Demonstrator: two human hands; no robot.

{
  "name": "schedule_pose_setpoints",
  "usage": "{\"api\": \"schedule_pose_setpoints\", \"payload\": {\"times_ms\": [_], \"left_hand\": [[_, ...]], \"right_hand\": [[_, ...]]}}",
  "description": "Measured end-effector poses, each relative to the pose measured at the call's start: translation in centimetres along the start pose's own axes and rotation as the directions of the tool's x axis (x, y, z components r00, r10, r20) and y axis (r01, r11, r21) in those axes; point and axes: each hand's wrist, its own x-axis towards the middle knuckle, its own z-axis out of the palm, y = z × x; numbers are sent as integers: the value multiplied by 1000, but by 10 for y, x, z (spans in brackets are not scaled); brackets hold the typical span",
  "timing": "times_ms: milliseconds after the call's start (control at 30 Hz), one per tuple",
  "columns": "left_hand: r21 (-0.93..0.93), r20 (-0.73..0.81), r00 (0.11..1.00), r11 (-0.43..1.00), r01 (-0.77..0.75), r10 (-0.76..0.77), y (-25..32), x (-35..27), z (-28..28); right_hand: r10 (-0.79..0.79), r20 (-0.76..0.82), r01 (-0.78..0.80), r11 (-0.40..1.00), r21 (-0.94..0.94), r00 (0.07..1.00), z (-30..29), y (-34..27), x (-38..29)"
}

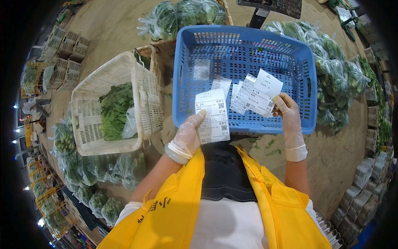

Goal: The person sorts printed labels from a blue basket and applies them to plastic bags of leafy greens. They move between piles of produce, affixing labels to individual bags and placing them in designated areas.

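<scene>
My left hand (188, 133), in a thin translucent glove, pinches a strip of white printed labels (212, 124) between thumb and fingers. The gloved right hand (287, 115) grips another white label slip (264, 92) by its lower right corner. Both are held over the near part of a blue perforated plastic basket (244, 127). Inside that basket lie several more paper labels (242, 93), partly covered by the held ones, and one label (201, 69) at the back left. The slips bear print and square codes.
To the left, a cream plastic crate (107, 147) holds leafy greens (116, 109) and a clear bag (129, 124). Bagged vegetables (332, 71) are piled on the right, with more bags (90, 166) at lower left. A scale's dark head and post (257, 18) stand behind the basket.
</scene>
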Motion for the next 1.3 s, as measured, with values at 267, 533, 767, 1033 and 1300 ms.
{"api": "schedule_pose_setpoints", "payload": {"times_ms": [267, 533, 767, 1033, 1300], "left_hand": [[35, 33, 998, 998, -61, 60, 2, 4, -11], [-25, 18, 989, 989, -146, 146, 8, 3, -23], [30, 10, 984, 984, -177, 177, 13, -4, -32], [-17, 31, 978, 978, -208, 208, 17, -5, -39], [42, -24, 984, 983, -177, 178, 19, -1, -44]], "right_hand": [[-33, -124, 29, 999, -36, 992, -20, 7, 12], [117, -173, -166, 937, -307, 978, -38, 64, 52], [162, -136, -204, 893, -401, 977, -28, 107, 80], [252, -89, -265, 852, -452, 964, -9, 128, 100], [165, -79, -156, 525, -836, 983, 23, 101, 83]]}}
